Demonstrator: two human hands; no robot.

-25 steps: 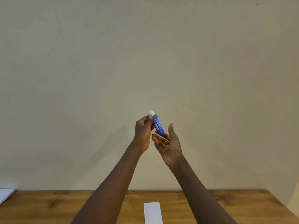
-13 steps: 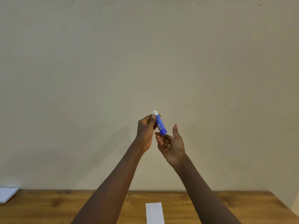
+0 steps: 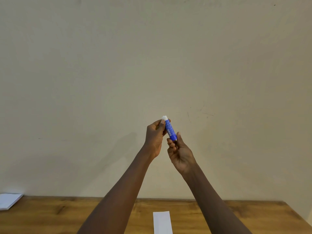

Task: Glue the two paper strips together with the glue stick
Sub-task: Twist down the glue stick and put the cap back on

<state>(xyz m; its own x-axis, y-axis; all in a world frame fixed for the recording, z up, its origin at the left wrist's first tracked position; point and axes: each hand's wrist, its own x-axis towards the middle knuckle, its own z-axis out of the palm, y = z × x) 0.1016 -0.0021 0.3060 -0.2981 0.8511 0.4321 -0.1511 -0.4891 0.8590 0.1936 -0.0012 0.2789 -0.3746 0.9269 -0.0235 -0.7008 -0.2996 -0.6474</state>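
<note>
Glue stick (image 3: 169,128) upright, both hands gripping

A plain beige wall (image 3: 118,73) with faint scuffs rises behind a wooden table (image 3: 50,220)

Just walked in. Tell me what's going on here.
A person holds a blue glue stick up in front of the wall with both hands: the left hand grips its upper part near the exposed white tip, and the right hand pinches its base. A white paper strip lies untouched on the wooden table below. No gluing has started.
</note>
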